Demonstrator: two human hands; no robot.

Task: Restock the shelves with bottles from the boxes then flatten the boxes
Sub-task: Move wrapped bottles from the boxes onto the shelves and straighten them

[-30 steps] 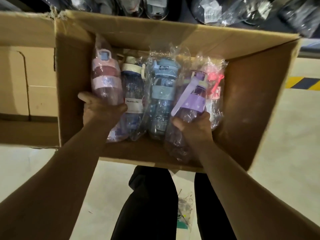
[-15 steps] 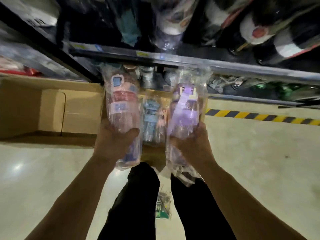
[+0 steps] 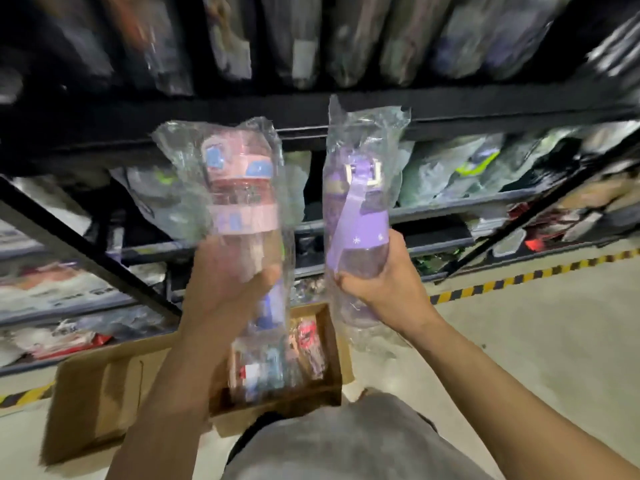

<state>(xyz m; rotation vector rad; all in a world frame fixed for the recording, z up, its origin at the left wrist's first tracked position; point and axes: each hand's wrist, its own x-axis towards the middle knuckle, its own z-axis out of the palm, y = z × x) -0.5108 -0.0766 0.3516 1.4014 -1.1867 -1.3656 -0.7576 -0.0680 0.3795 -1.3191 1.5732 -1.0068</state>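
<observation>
We held two bottles upright before the dark metal shelves [image 3: 485,105]. Our left hand [image 3: 228,282], blurred, gripped the pink bottle [image 3: 242,202] round its clear lower body, and our right hand [image 3: 377,282] gripped the purple bottle [image 3: 360,216] just below its lilac band and strap. Each was a see-through plastic cylinder in a crinkled, glossy clear bag whose loose end stood above the cap. Beneath them the brown cardboard box [image 3: 104,393] lay open on the pale, smooth floor [image 3: 536,341], with more wrapped bottles [image 3: 277,368] inside. Half a second before, both bottles had been low, right over the box; now they stood level with the stocked shelf, the box well below.
</observation>
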